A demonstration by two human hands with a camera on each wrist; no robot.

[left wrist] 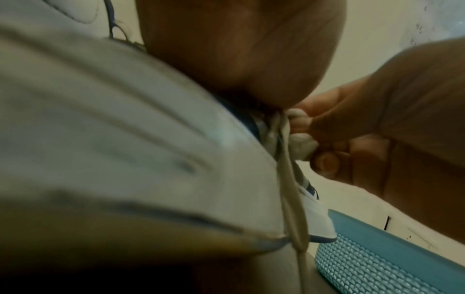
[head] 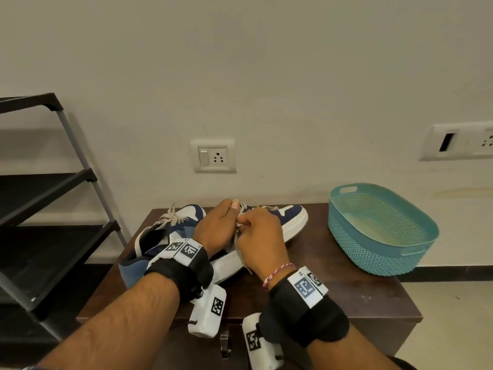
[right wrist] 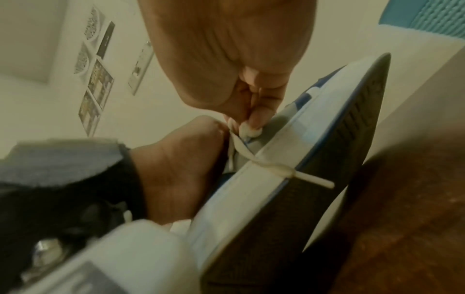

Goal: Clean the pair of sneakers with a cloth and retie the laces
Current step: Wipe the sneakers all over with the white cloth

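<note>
Two white and navy sneakers lie on a dark brown table (head: 346, 284). The left sneaker (head: 184, 214) has its laces bunched on top. The right sneaker (head: 293, 217) is tipped on its side, its dark sole (right wrist: 327, 159) showing in the right wrist view. Over the right sneaker's tongue, my left hand (head: 230, 213) and right hand (head: 244, 222) each pinch part of its pale lace (head: 240, 252). One lace end hangs down over the white sole edge (right wrist: 271, 167). My right hand's fingers (left wrist: 324, 159) pinch a bunched bit of lace. A light blue cloth (head: 133, 268) lies by the left sneaker's heel.
A teal perforated basket (head: 384, 252) stands at the table's right end, close to the right sneaker's toe. A dark shelf rack (head: 53, 198) stands left of the table. Wall sockets (head: 213, 156) are on the wall behind the sneakers.
</note>
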